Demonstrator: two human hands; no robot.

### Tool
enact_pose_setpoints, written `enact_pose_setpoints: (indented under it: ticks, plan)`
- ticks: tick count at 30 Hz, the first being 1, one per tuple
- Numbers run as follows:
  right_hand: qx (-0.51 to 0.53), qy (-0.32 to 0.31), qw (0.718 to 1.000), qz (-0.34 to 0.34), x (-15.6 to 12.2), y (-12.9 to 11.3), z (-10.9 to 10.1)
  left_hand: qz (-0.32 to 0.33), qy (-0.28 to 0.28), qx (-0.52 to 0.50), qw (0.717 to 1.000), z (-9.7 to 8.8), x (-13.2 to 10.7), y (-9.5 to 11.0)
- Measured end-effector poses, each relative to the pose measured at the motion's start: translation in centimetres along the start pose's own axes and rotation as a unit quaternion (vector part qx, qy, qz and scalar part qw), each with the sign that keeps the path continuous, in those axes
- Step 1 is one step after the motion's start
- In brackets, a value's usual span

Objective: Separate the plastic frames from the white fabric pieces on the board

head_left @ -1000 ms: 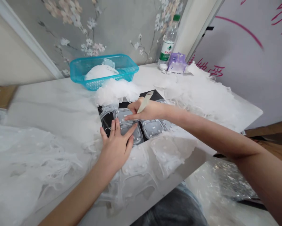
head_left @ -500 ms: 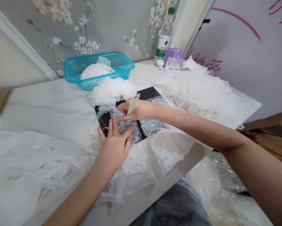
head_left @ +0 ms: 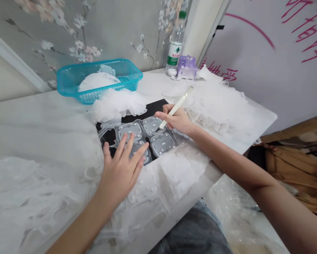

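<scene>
My left hand (head_left: 120, 169) lies flat with its fingers spread on a clear moulded plastic sheet (head_left: 161, 143), which has several rounded compartments dotted with white. The sheet rests on a black mat (head_left: 145, 109). My right hand (head_left: 175, 120) grips a cream-coloured slender stick tool (head_left: 177, 106), its tip pointing up and right, and hovers over the sheet's right part. Thin translucent plastic scraps (head_left: 174, 176) lie along the sheet's near side.
Fluffy white film heaps (head_left: 216, 102) crowd the white table (head_left: 256, 130). A teal plastic basket (head_left: 132, 79) holds a white mound. A water bottle (head_left: 175, 46) and a purple packet (head_left: 186, 67) stand by the wall. Bubble wrap (head_left: 232, 208) lies below the table's edge.
My right hand has moved right and away from my left hand, and the tool now tilts further to the right. The view has swung, shifting the table left in the picture.
</scene>
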State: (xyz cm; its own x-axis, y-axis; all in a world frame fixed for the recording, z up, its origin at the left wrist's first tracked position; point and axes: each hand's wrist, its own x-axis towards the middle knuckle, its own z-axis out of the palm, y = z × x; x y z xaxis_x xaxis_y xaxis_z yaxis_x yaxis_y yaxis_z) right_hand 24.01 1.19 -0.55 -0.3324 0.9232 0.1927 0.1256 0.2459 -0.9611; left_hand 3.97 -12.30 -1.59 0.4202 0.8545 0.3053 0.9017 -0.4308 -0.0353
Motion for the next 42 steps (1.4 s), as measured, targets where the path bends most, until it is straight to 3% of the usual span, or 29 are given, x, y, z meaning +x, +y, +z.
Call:
enact_pose_setpoints:
  ticks: [3,7,11,17,28,34,38,42]
  plan:
    - [-0.045,0.039,0.996,-0.062,0.4,-0.4,0.1,0.006,0.009,-0.017,1.000,-0.3,1.4,0.5]
    - [-0.118,0.049,0.983,-0.133,0.6,-0.7,0.6,0.012,-0.056,-0.039,0.998,0.6,3.8,1.6]
    - [-0.152,0.024,0.979,-0.137,0.3,0.0,0.4,0.003,-0.122,-0.049,0.991,2.0,4.9,1.7]
    - [-0.180,-0.002,0.973,-0.145,0.5,0.8,0.4,0.004,-0.150,-0.057,0.987,1.7,5.0,1.4]
    - [-0.196,-0.019,0.969,-0.148,0.4,1.0,0.3,-0.007,-0.156,-0.071,0.985,1.8,5.1,1.5]
    - [-0.240,-0.100,0.949,-0.181,-0.1,0.5,0.6,-0.001,-0.158,-0.070,0.985,1.8,5.1,1.5]
    - [-0.269,-0.140,0.934,-0.188,0.1,-0.4,-0.5,-0.005,-0.156,-0.061,0.986,1.8,5.1,1.6]
    - [-0.286,-0.131,0.933,-0.176,0.5,-0.7,-2.4,-0.009,-0.165,-0.064,0.984,1.7,5.1,1.6]
